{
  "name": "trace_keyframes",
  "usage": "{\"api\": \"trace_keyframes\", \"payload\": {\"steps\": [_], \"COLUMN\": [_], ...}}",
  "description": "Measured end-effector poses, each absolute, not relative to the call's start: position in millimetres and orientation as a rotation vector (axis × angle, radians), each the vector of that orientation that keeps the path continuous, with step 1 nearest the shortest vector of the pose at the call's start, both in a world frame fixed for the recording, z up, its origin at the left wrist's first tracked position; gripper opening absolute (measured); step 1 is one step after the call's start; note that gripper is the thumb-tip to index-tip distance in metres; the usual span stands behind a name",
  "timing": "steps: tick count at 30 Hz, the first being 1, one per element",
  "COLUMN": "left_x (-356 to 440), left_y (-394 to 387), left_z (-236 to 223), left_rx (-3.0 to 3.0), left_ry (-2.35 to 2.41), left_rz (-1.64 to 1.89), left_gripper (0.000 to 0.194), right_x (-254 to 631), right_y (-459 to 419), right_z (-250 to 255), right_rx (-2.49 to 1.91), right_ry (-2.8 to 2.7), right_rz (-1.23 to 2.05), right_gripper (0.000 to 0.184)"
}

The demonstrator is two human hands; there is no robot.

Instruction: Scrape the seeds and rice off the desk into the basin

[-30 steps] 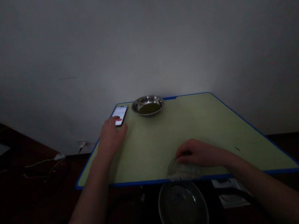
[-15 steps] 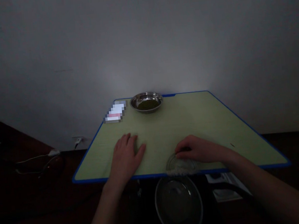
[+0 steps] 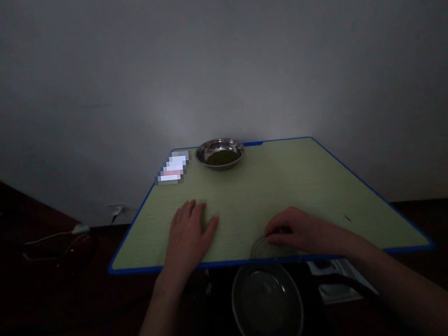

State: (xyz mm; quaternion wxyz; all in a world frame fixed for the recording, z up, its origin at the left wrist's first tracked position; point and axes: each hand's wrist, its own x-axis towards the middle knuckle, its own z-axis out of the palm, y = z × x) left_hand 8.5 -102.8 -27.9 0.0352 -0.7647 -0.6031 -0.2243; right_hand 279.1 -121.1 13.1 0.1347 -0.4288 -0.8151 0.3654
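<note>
My left hand (image 3: 188, 234) lies on the light green table (image 3: 287, 178), fingers stretched out and holding nothing. Near the table's front edge, my right hand (image 3: 292, 230) pinches the rim of a clear, round, shallow bowl (image 3: 259, 246). It is hard to make out against the tabletop, and my fingers cover part of it. Just below the edge is a pan (image 3: 267, 308) with a pale rim and dim, shiny contents I cannot identify. Its dark handle (image 3: 344, 281) points right, under my right forearm.
At the table's far side stands a steel bowl (image 3: 221, 160) with green grains inside. A blurred-out bright phone-like screen (image 3: 173, 168) lies at the far left. One small dark sliver (image 3: 347, 218) rests on the right. Behind rises a wall (image 3: 214, 59); cables (image 3: 53, 238) run at left.
The whitish, grainy matter seen at the clear bowl's front edge no longer shows. My right hand has moved slightly nearer and right with the bowl; my left hand stays put.
</note>
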Motion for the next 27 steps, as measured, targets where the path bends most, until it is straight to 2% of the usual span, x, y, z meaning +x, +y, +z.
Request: {"api": "trace_keyframes", "payload": {"steps": [8, 14, 21, 27], "left_x": [8, 7, 7, 7], "left_y": [-103, -103, -102, -104], "left_z": [-29, -29, -27, -21], "left_rx": [-2.334, -2.337, -2.369, -2.405], "left_ry": [-1.846, -1.838, -1.873, -1.939], "left_rz": [-0.647, -0.72, -0.808, -0.958], "left_gripper": [0.048, 0.042, 0.04, 0.035], "right_x": [305, 341, 350, 330], "right_y": [-103, -64, -30, -30], "right_z": [32, 25, 9, 5], "right_rx": [-1.423, -1.58, -1.654, -1.59], "right_ry": [-2.135, -1.982, -2.062, -2.241], "right_rz": [0.917, 0.819, 0.67, 0.712], "right_gripper": [0.026, 0.032, 0.031, 0.031]}}
